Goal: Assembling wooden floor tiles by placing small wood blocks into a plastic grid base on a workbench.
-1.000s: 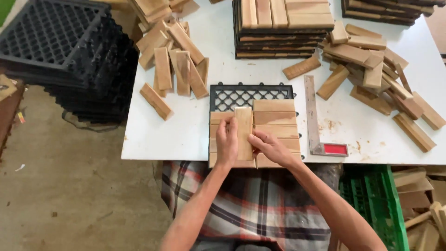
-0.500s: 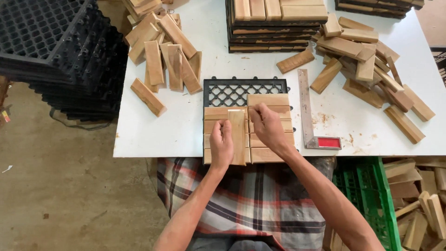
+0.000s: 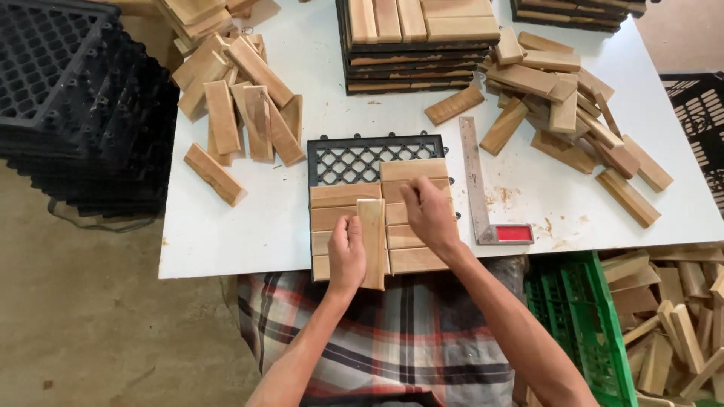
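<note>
While my left hand (image 3: 347, 252) closes around the near half of an upright wooden slat (image 3: 371, 241), thumb on its left edge and fingers curled at its side, my right hand (image 3: 430, 215) lies flat with fingers spread narrowly on the slats already laid on the right half of the black plastic grid tile (image 3: 362, 154). That tile sits at the near edge of the white table (image 3: 226, 241), its front border level with the table lip and my checked lap just beneath, so there is little room toward me; to the left the tabletop lies bare up to a lone slat (image 3: 215, 173), and to the right only a narrow strip separates the tile from the metal try square (image 3: 483, 188) with its red handle. Compared with half a second ago, my right hand has slid down and left off the upper slats toward the middle of the tile, and the slat I hold has shifted slightly nearer to me. Its long axis runs away from me, crosswise to the laid slats, which run left to right; its near end overhangs the tile's front edge. Beyond lie loose slat piles (image 3: 558, 98) on the right, another pile (image 3: 241, 98) on the left, and a stack of finished tiles (image 3: 418, 38) at the far side.
</note>
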